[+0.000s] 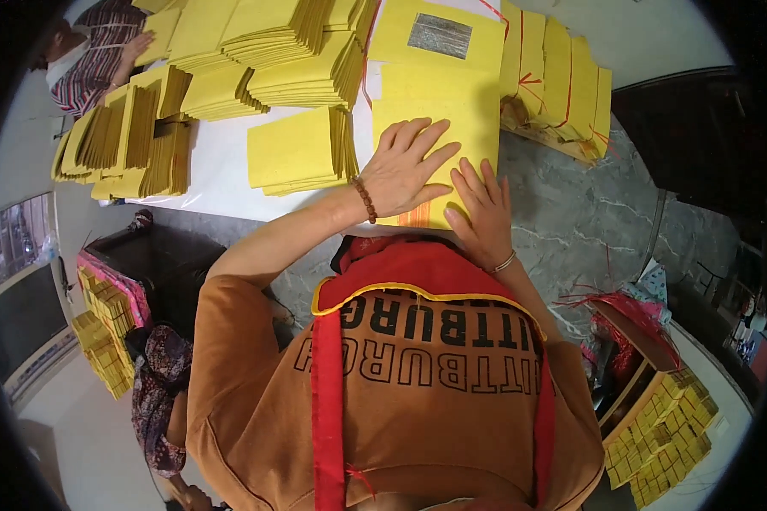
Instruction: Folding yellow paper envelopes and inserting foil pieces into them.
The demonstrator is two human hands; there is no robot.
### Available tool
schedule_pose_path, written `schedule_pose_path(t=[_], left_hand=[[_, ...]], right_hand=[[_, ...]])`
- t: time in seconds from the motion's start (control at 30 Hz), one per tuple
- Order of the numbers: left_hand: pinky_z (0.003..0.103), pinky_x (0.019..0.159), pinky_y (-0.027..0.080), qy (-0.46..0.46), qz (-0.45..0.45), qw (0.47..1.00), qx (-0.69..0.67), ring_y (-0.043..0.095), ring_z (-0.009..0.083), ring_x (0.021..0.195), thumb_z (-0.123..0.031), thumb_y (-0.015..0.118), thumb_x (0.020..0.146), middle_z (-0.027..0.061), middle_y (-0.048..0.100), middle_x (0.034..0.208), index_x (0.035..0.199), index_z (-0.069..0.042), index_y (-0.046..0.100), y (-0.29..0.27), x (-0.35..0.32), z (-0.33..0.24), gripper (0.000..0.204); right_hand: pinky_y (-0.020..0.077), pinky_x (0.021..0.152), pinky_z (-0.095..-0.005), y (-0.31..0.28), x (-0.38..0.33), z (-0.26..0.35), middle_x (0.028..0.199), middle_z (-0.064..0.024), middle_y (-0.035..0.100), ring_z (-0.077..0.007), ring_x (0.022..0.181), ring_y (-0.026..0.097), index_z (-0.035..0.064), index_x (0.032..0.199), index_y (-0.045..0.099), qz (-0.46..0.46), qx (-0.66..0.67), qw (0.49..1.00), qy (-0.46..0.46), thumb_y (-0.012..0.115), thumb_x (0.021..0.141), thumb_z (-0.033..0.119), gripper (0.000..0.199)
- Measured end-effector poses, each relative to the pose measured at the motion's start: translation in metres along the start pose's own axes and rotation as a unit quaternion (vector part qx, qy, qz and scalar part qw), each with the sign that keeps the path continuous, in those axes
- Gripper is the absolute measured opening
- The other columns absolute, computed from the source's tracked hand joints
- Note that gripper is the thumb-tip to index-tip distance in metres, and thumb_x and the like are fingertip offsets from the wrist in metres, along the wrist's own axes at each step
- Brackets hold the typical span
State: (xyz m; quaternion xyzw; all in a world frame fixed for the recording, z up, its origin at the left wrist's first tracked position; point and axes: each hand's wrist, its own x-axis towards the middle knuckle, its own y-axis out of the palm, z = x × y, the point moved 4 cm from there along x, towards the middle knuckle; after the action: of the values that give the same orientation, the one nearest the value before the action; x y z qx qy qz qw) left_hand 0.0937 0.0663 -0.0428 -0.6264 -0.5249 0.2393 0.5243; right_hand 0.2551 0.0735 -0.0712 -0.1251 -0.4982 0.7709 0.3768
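Observation:
Both my hands rest on a yellow paper sheet (400, 119) at the table's front edge. My left hand (411, 166), with a beaded bracelet at its wrist, lies flat with spread fingers across the middle of the sheet. Beside it, my right hand (483, 209) is open over the sheet's right edge, thumb apart from the fingers. Orange stripes (413, 213) show on the paper near my body. Just beyond lies another yellow sheet (388, 38) bearing a silver rectangle (441, 35). A stack of folded yellow paper (290, 152) sits left of my left hand.
More folded yellow stacks (302, 72) cover the table's left and far side. Bundles tied with red string (554, 72) stand at the right. Another person (98, 55) is at the far left. Yellow bundles (665, 434) are piled lower right, near red string (626, 336).

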Motion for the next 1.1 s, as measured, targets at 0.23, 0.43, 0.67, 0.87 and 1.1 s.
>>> schedule_pose_path(t=[0.23,0.43,0.67,0.87,1.1], left_hand=[[0.044,0.093,0.035,0.034,0.007,0.996,0.086,0.042,0.0335,0.113,-0.028,0.06,0.079,0.0187,0.042,0.129,0.127,-0.005,0.045,0.004,-0.004,-0.006,0.055],[0.043,0.083,0.044,0.012,-0.081,0.968,0.237,0.052,0.0335,0.103,-0.017,0.062,0.07,0.0194,0.054,0.111,0.12,-0.001,0.05,0.012,0.003,-0.021,0.054],[0.044,0.089,0.041,-0.077,-0.146,0.981,0.106,0.054,0.0238,0.108,-0.007,0.058,0.07,0.0111,0.057,0.116,0.119,-0.009,0.053,-0.073,-0.048,0.005,0.05],[0.044,0.098,0.032,-0.16,-0.073,0.956,0.233,0.05,0.0198,0.114,-0.005,0.052,0.075,0.0043,0.055,0.122,0.121,-0.018,0.053,-0.057,-0.142,0.093,0.048],[0.047,0.103,0.026,-0.206,0.017,0.964,0.165,0.035,0.0228,0.128,-0.005,0.056,0.075,0.0056,0.037,0.138,0.133,-0.024,0.039,-0.002,-0.172,0.111,0.063]], right_hand=[[0.0225,0.107,-0.0376,-0.008,0.002,-0.028,0.142,-0.0131,0.035,-0.0234,0.132,0.031,0.005,0.142,0.022,0.008,0.571,0.81,0.135,0.042,0.094,0.027,0.056],[0.0243,0.107,-0.0354,-0.032,0.011,-0.029,0.141,-0.0158,0.034,-0.0234,0.13,0.034,0.005,0.143,0.016,-0.016,0.587,0.8,0.12,0.041,0.095,0.021,0.056],[0.0228,0.108,-0.0377,-0.053,0.011,-0.028,0.138,-0.0166,0.039,-0.0264,0.13,0.034,0.0036,0.141,0.025,-0.077,0.525,0.845,0.075,0.047,0.089,0.01,0.056],[0.028,0.105,-0.0368,-0.033,0.004,-0.028,0.131,-0.0108,0.049,-0.0229,0.125,0.041,0.0031,0.128,0.047,-0.018,0.419,0.903,0.093,0.057,0.084,0.012,0.046],[0.034,0.098,-0.0372,-0.022,0.015,-0.005,0.119,-0.0098,0.058,-0.0283,0.12,0.047,0.0066,0.117,0.057,0.02,0.196,0.98,-0.039,0.064,0.078,0.012,0.039]])
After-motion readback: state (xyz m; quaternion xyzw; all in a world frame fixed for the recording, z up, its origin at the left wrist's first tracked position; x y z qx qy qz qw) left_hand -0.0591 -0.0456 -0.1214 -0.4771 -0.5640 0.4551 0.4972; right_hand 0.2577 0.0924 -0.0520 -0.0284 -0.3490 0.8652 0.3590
